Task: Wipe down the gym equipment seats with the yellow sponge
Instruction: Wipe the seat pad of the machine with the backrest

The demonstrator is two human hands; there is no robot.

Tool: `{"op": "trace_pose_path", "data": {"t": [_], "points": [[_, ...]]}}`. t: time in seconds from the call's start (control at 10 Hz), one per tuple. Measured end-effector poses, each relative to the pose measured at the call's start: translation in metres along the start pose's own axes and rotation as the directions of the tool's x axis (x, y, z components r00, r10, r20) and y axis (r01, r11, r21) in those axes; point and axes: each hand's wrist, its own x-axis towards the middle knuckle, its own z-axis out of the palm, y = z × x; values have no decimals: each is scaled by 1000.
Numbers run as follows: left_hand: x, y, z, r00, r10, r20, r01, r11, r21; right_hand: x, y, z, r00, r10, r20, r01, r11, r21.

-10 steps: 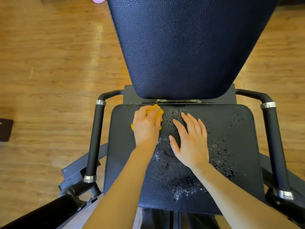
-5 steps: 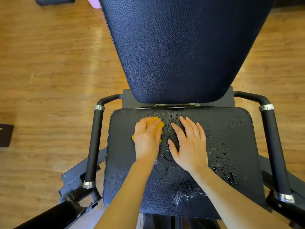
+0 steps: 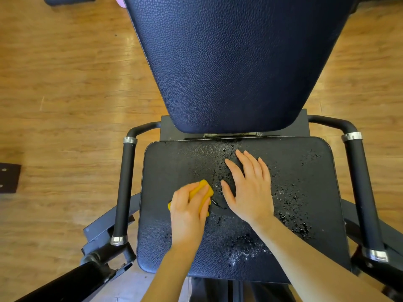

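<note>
A black padded seat point(image 3: 309, 171) of a gym machine fills the lower middle, wet with droplets and foam across its centre and right. My left hand point(image 3: 188, 211) grips the yellow sponge point(image 3: 201, 190) and presses it on the seat's left-centre; only the sponge's far end shows past my fingers. My right hand point(image 3: 250, 188) lies flat on the seat beside it, fingers straight and pointing away. The dark blue backrest point(image 3: 235, 62) rises behind the seat.
Black handle bars with chrome rings flank the seat: the left handle point(image 3: 124, 188) and the right handle point(image 3: 363, 192). Frame parts and a black roller point(image 3: 72, 280) sit at lower left. Wooden floor point(image 3: 54, 94) surrounds the machine; a dark plate point(image 3: 8, 177) lies at far left.
My left hand has dragged the sponge from near the back edge of the seat toward me, leaving a wiped strip. My right hand has stayed flat in place.
</note>
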Motion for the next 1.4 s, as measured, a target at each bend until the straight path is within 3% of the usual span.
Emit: {"op": "trace_pose_path", "data": {"t": [0.1, 0.3, 0.5, 0.7, 0.8, 0.9, 1.0, 1.1, 1.2, 1.3, 1.4], "points": [[23, 7, 4, 973, 230, 24, -231, 960, 161, 0, 1, 1, 1000, -1, -6, 1, 1000, 7], [90, 26, 28, 987, 160, 4, -159, 983, 91, 0, 0, 2, 998, -15, -56, 15, 1000, 14], [43, 13, 6, 985, 105, 138, -123, 984, 127, -1, 0, 3, 999, -12, -40, 13, 1000, 20], [-34, -6, -19, 983, 127, 135, -142, 983, 112, 0, 1, 1, 999, -15, -38, 15, 1000, 16], [-26, 15, -19, 985, -133, 113, 147, 980, -132, -1, 1, 1, 999, -19, -45, 20, 1000, 19], [8, 23, -12, 987, -154, 54, 161, 972, -169, -1, 1, 3, 999, -24, -48, 25, 1000, 11], [37, 15, 0, 996, 71, 57, -73, 997, 36, -1, 1, 4, 998, -30, -53, 30, 1000, -2], [43, 8, 2, 995, 57, 82, -56, 998, -14, -4, -8, 5, 999, 8, -38, -9, 999, -33], [18, 19, -14, 953, -284, 107, 303, 874, -380, -19, -20, 5, 997, 62, -43, -63, 998, -17], [-23, 13, -25, 814, -538, 220, 544, 572, -614, -40, -30, 7, 998, 53, -45, -53, 999, -1], [-50, 5, -34, 769, -584, 261, 596, 507, -622, -57, -36, 13, 998, 45, -54, -47, 998, -28]]}}
